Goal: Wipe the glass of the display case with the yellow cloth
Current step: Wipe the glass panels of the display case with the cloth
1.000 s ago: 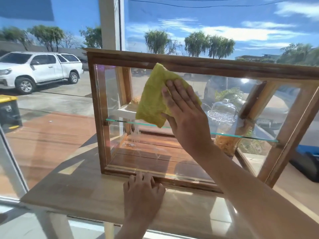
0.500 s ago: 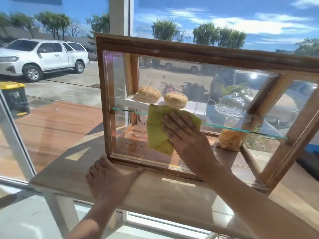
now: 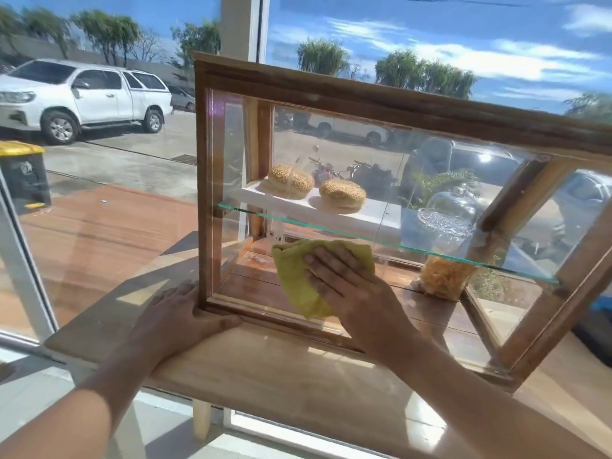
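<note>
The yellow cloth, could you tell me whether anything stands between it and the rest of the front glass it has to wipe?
Nothing visible does. The right hand presses the yellow cloth flat on the front glass of the display case. The buns, jar and glass shelf sit behind it. The left hand is at the lower left corner, off the glass.

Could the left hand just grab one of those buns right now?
Probably not. The left hand rests at the display case's lower corner, outside the front glass, and the buns sit behind that pane on the shelf.
</note>
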